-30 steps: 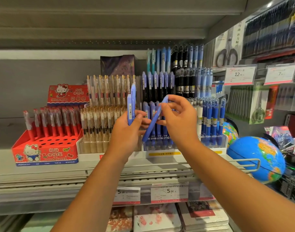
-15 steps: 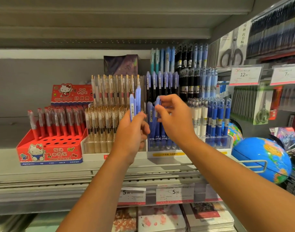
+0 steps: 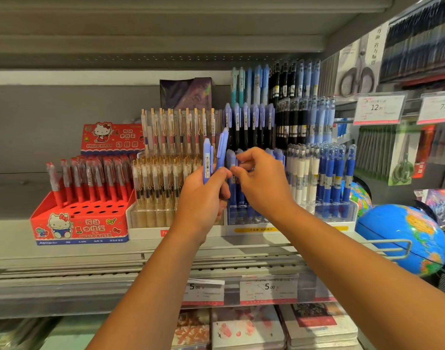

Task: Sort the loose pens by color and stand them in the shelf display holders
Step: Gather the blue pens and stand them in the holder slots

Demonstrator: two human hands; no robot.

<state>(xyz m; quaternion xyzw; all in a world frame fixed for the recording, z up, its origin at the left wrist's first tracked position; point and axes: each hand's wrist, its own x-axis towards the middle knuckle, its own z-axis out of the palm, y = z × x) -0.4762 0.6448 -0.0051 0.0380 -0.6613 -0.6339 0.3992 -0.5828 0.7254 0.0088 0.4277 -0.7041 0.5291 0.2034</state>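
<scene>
My left hand (image 3: 203, 198) grips a small bunch of periwinkle pens (image 3: 206, 160) upright in front of the clear tiered holder (image 3: 244, 218). That holder has periwinkle pens standing in its front row, with more periwinkle and black ones in the tiers behind. My right hand (image 3: 264, 183) is just to the right, fingers curled. Its thumb and forefinger lie close together at the tops of the front-row pens, beside the bunch. Whether they pinch a pen is hidden by the fingers.
A red cartoon-cat holder (image 3: 80, 223) with red pens stands at the left. Next to it is a holder of clear, gold-clipped pens (image 3: 153, 215). Blue and white pens (image 3: 327, 178) fill the right section. A blue globe (image 3: 403, 238) sits at the right, behind a wire rail (image 3: 393, 248).
My right hand took one periwinkle pen from the bunch, stood it in the front row of the clear holder, and has come back beside my left hand. The left hand stayed put.
</scene>
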